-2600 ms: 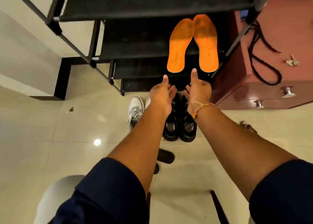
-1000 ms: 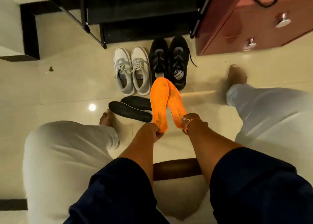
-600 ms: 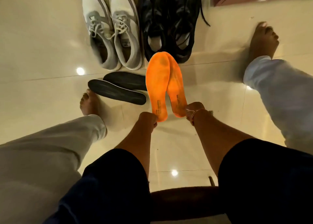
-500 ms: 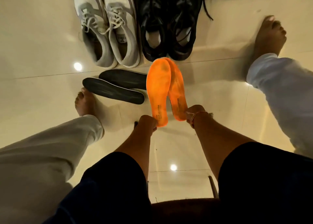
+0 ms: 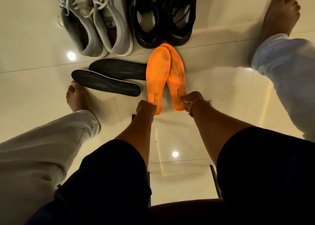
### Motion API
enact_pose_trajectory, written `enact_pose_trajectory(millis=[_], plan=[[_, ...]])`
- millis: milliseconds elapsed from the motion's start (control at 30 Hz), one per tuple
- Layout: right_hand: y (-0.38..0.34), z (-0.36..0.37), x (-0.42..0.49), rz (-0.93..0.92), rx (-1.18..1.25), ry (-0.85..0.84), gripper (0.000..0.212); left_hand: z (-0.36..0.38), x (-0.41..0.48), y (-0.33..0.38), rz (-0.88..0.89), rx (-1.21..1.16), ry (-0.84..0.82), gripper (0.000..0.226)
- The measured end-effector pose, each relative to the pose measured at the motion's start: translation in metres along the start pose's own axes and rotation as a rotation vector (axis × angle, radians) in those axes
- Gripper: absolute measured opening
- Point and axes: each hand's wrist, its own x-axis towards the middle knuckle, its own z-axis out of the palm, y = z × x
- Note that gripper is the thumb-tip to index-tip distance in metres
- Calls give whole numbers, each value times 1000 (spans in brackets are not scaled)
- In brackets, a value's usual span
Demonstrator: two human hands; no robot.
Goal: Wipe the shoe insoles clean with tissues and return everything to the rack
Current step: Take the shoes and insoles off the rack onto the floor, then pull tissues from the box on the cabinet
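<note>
I hold two orange insoles low over the tiled floor, their toe ends overlapping near the black shoes. My left hand (image 5: 145,108) grips the heel of the left orange insole (image 5: 157,73). My right hand (image 5: 191,99) pinches the heel of the right orange insole (image 5: 177,78), which lies partly under the other. Two black insoles (image 5: 109,76) lie side by side on the floor to the left. Behind them stand a pair of grey sneakers (image 5: 97,23) and a pair of black shoes (image 5: 163,17). No tissue and no rack are in view.
My bare feet rest on the floor, the left foot (image 5: 75,97) touching the tip of a black insole, the right foot (image 5: 279,12) at far right. A dark stool edge (image 5: 184,206) and its metal leg (image 5: 215,180) show below my arms.
I took both orange insoles off the rack shelf and brought them down toward the floor. My view dropped and moved closer; the rack and cabinet left the frame.
</note>
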Motion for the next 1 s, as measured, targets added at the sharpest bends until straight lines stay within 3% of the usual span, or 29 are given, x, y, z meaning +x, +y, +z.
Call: enact_pose_trajectory(millis=[167, 300, 533, 700, 1000], plan=[[-34, -13, -34, -148, -194, 88, 45, -24, -48, 17, 88, 38, 112, 64], [-69, -35, -85, -343, -274, 196, 53, -53, -91, 35, 339, 40, 199, 45], [-95, -87, -200, -692, -194, 411, 53, -100, -210, 69, 825, 103, 397, 44], [-87, -135, -272, -958, -79, 631, 53, -127, -301, 101, 1103, 172, 532, 59], [-118, -245, -358, -1088, -56, 886, 30, -146, -443, 178, 1363, 44, 568, 52]])
